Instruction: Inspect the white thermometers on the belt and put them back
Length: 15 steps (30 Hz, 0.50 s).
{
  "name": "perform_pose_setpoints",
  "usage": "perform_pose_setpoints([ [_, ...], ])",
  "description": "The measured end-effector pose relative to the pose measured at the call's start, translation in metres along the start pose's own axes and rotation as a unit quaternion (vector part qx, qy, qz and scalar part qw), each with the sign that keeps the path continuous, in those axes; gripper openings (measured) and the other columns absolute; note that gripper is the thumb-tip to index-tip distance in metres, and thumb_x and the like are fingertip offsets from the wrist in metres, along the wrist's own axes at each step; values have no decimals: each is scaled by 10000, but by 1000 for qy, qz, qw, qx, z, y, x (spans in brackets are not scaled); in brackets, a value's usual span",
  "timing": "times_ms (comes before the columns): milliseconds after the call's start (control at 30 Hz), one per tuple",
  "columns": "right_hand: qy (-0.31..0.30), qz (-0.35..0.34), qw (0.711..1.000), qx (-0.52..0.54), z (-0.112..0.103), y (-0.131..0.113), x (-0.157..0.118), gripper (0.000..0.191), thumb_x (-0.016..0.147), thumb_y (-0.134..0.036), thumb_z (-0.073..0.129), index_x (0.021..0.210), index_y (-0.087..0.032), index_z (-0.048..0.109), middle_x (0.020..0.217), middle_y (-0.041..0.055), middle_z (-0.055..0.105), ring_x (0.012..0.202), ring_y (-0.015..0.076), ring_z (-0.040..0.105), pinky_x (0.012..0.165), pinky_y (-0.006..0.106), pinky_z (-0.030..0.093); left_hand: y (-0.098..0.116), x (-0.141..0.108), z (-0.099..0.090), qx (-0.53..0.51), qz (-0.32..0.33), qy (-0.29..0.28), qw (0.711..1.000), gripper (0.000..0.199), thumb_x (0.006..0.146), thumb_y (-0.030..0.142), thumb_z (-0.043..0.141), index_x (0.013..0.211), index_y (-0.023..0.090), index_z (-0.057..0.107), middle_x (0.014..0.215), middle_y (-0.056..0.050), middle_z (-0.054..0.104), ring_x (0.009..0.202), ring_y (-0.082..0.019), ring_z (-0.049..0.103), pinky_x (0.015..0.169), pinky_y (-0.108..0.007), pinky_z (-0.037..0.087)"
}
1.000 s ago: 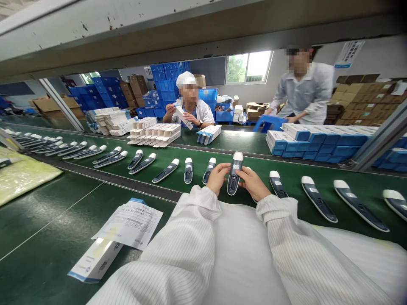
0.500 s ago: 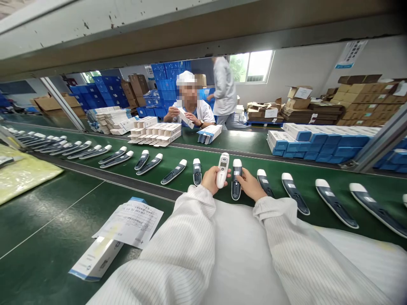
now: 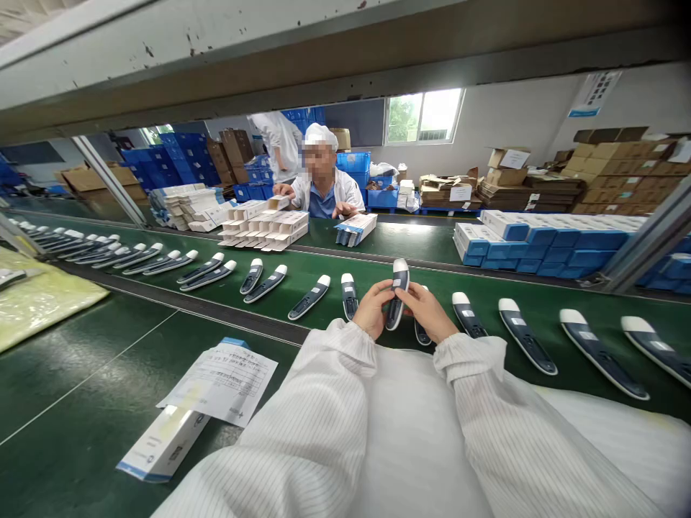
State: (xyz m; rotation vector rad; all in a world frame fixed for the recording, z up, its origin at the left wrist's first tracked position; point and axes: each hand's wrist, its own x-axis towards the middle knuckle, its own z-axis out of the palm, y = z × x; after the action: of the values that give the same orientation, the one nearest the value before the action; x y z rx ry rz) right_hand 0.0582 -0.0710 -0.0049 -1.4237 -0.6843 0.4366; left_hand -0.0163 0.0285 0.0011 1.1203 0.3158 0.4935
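Note:
A white-tipped dark thermometer (image 3: pixel 398 296) is held upright above the green belt (image 3: pixel 291 266), its dark back towards me. My left hand (image 3: pixel 372 308) grips it from the left, and my right hand (image 3: pixel 428 309) has its fingers on the right side. Partly hidden by my right hand, another thermometer (image 3: pixel 422 332) lies on the belt just below. More of the same devices lie spaced out on both sides, such as one (image 3: pixel 349 295) to the left and one (image 3: pixel 468 314) to the right.
A printed sheet (image 3: pixel 227 378) lies over a white box (image 3: pixel 162 442) at lower left. Across the belt sit a person (image 3: pixel 324 180), open cartons (image 3: pixel 264 229) and blue-and-white boxes (image 3: pixel 545 244). A metal beam (image 3: pixel 270 57) crosses overhead.
The held thermometer has been turned from its white front to its dark back, and my right hand has moved from a belt device onto it. Belt devices have shifted right. A standing person moved left.

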Motion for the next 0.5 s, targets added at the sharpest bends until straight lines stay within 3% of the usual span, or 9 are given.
perform_pose_setpoints([
  [67, -17, 24, 998, 57, 1, -1, -2, 357, 700, -454, 636, 969, -220, 624, 902, 18, 637, 808, 164, 569, 616, 256, 418, 2, 3, -7, 113, 44, 11, 993, 194, 741, 204, 590, 931, 173, 619, 922, -58, 644, 907, -194, 584, 747, -296, 460],
  [100, -19, 30, 997, 72, 1, 0, -2, 344, 690, -440, 649, 949, -215, 633, 877, 9, 631, 788, 150, 558, 607, 245, 407, 4, 5, -12, 206, 82, 29, 975, 186, 754, 209, 581, 932, 174, 621, 1003, -75, 636, 1003, -224, 561, 831, -338, 447],
  [167, -25, 35, 995, 93, -1, 1, -2, 320, 682, -428, 660, 921, -216, 639, 854, -6, 618, 764, 132, 540, 593, 233, 389, 8, 8, -23, 398, 146, 88, 901, 265, 720, 182, 626, 985, 184, 614, 1200, -106, 568, 1215, -290, 432, 998, -428, 344],
  [233, -27, 35, 994, 100, -2, 3, -2, 311, 673, -424, 669, 905, -219, 637, 835, -15, 610, 739, 123, 528, 580, 230, 375, 13, 11, -34, 498, 134, 135, 846, 449, 632, 93, 673, 1063, 186, 588, 1346, -135, 459, 1336, -343, 266, 1077, -496, 212],
  [267, -28, 35, 994, 99, -3, 4, -2, 311, 670, -425, 671, 899, -218, 636, 827, -17, 606, 727, 120, 522, 573, 229, 368, 15, 12, -38, 505, 103, 144, 844, 515, 600, 51, 668, 1090, 177, 573, 1372, -154, 430, 1355, -363, 224, 1084, -514, 185],
  [333, -30, 34, 995, 87, -3, 6, -1, 318, 675, -429, 665, 907, -215, 631, 820, -17, 601, 714, 118, 518, 564, 228, 362, 19, 16, -43, 472, 43, 138, 869, 542, 589, 10, 627, 1107, 151, 555, 1339, -181, 459, 1345, -371, 256, 1072, -495, 230],
  [400, -29, 27, 997, 62, -4, 10, 1, 339, 697, -429, 640, 956, -212, 616, 838, -10, 607, 715, 123, 526, 560, 229, 367, 21, 18, -43, 424, 20, 116, 898, 485, 654, 49, 574, 1130, 136, 536, 1247, -177, 539, 1277, -340, 391, 996, -430, 366],
  [500, -6, -4, 1000, -31, -5, 19, 6, 400, 751, -406, 580, 1104, -217, 561, 877, 13, 641, 732, 148, 561, 570, 249, 401, 23, 17, -35, 356, 3, 71, 932, 385, 782, 112, 403, 1147, 130, 523, 1092, -138, 628, 1020, -244, 613, 751, -319, 515],
])
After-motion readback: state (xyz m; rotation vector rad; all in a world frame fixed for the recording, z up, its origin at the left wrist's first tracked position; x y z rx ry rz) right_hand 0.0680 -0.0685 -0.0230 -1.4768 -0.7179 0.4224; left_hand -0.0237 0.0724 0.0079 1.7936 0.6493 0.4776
